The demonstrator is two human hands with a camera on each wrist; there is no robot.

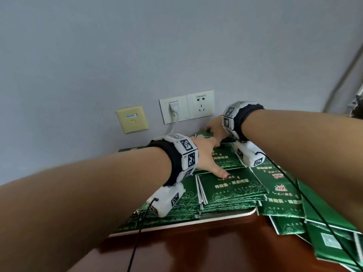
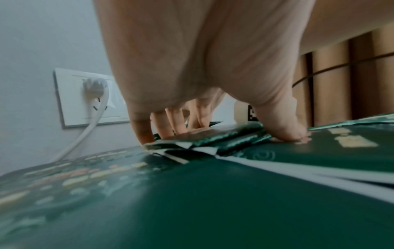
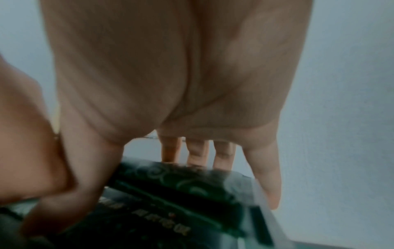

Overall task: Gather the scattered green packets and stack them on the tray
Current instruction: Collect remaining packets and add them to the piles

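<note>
Green packets [image 1: 231, 189] lie in overlapping stacks on a white tray [image 1: 216, 216]. Both hands reach to the tray's far side by the wall. My left hand [image 1: 208, 156] is spread over a small stack of packets [image 2: 213, 134]; its straight fingers [image 2: 145, 131] touch down at the stack's far edge and the thumb presses at its other edge. My right hand [image 1: 215, 130] is just behind the left one. In the blurred right wrist view it grips a thin stack of packets [image 3: 181, 193], thumb on the near side and fingers [image 3: 196, 156] behind.
More green packets [image 1: 324, 222] spill off the tray's right end onto the brown table [image 1: 196, 250]. The wall stands right behind the tray, with white sockets [image 1: 200, 105], a plugged-in white cable [image 1: 173, 109] and a yellow plate [image 1: 132, 119]. Black wrist cables hang over the packets.
</note>
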